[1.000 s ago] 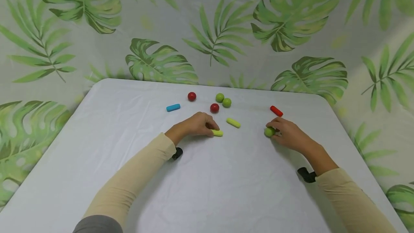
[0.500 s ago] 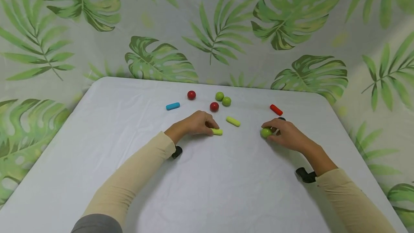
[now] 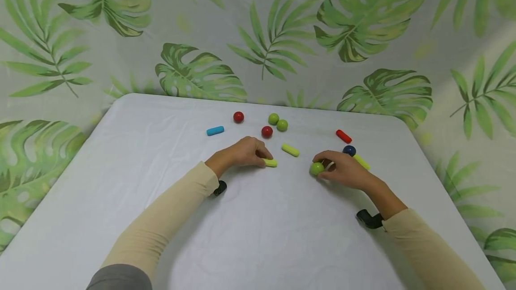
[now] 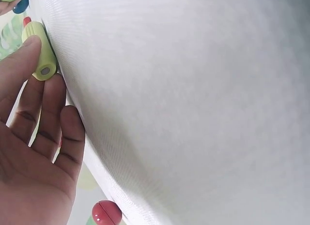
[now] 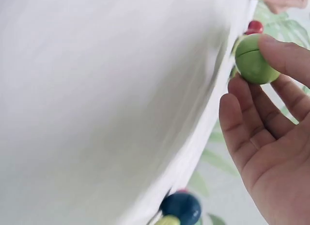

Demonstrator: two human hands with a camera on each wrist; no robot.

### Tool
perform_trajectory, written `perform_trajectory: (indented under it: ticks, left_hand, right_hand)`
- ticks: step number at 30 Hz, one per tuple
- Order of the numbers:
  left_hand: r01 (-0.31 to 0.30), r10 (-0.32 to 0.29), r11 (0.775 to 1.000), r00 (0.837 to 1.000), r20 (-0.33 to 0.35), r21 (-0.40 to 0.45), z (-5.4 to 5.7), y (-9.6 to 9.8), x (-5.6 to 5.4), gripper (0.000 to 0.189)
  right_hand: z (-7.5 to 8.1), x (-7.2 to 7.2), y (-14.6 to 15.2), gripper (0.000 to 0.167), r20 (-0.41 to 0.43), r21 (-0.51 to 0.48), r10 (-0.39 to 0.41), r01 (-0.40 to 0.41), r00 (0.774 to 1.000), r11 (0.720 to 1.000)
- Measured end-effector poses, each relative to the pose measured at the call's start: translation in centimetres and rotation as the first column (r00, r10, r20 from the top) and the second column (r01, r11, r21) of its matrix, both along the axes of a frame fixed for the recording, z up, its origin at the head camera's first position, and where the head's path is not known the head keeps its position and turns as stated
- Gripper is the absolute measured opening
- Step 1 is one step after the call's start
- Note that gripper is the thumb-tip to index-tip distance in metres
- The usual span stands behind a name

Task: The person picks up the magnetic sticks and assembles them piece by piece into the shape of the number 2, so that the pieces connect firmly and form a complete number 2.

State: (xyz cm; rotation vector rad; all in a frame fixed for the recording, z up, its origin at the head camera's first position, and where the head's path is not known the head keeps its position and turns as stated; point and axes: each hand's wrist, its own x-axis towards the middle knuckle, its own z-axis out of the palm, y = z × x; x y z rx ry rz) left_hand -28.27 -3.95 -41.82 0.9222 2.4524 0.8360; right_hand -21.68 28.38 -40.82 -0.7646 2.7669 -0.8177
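Note:
Near the middle of the white table [image 3: 258, 236], my left hand [image 3: 247, 151] pinches a yellow toy rod [image 3: 271, 163] between thumb and fingers. A small grey disc shows in the rod's end [image 4: 45, 70] in the left wrist view. To the right, my right hand [image 3: 342, 169] holds a light green ball [image 3: 317, 168] by thumb and fingertips; a seam line runs round this ball [image 5: 255, 60] in the right wrist view. A second yellow rod [image 3: 290, 150] lies between the hands, a little farther back.
Beyond the left hand lie a blue rod [image 3: 215, 130], a red ball [image 3: 238, 117], another red ball [image 3: 267, 132] and two green balls [image 3: 282, 125]. Behind the right hand are a red rod [image 3: 344, 136], a dark blue ball [image 3: 349, 150] and a yellow rod [image 3: 361, 162].
My right hand has moved left with the green ball, toward the left hand. The dark blue ball and a yellow rod behind it have come into view. The left hand stays in place.

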Motion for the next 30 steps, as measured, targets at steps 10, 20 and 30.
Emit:
perform_trajectory:
  ticks: [10,20,30]
  left_hand:
    - [-0.005,0.005,1.0,1.0,0.017,0.003,0.1,0.1,0.0,0.028]
    - [-0.011,0.011,1.0,0.999,0.031,-0.005,0.3,0.0,-0.1,0.029]
    - [-0.007,0.007,1.0,0.999,0.043,-0.009,0.4,0.1,0.0,0.028]
  right_hand:
    - [-0.3,-1.0,-3.7,0.037,0.053,-0.036,0.077,-0.075,0.996,0.997]
    - [-0.5,-1.3,-5.4,0.039,0.026,-0.081,0.132,-0.129,0.991,0.988]
    - [-0.8,-1.5,-5.6,0.039,0.051,-0.1,0.09,-0.085,0.995,0.991]
